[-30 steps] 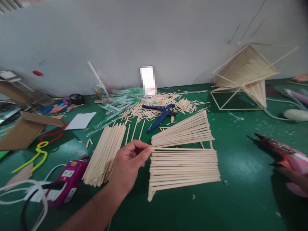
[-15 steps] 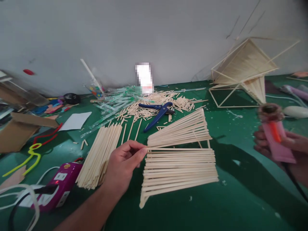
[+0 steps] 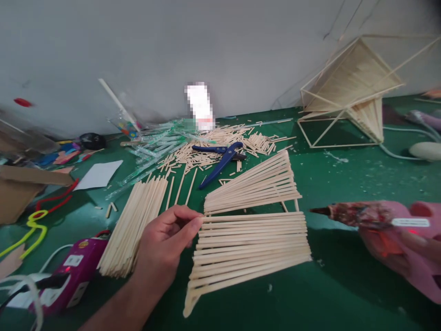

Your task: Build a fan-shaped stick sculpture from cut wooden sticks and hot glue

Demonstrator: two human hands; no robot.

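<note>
Left hand pinching stick at frame, glue gun in right

Left hand (image 3: 161, 243): thumb and index pinch the left end of a stick (image 3: 253, 216), top one of the frame's lower section. Right hand (image 3: 422, 243), partly out of view: fingers wrapped round pink glue gun (image 3: 377, 215), nozzle pointing left, near frame's right edge, not touching. Frame (image 3: 251, 236) lies between the hands, just right of the left one, left of the gun; two slatted sections, upper one fanned, gap between them at the right. Bundle of sticks (image 3: 134, 223) just left of left hand. Beyond frame: blue cutter (image 3: 223, 163) on offcuts (image 3: 182, 158), clear wrappers (image 3: 160, 138) beside them. Far left: purple power strip (image 3: 84, 250), yellow pipe cleaner (image 3: 40, 226), paper (image 3: 99, 174), cardboard (image 3: 27, 191). Far right, back: stick model (image 3: 351, 92) by the wall (image 3: 258, 50)
</note>
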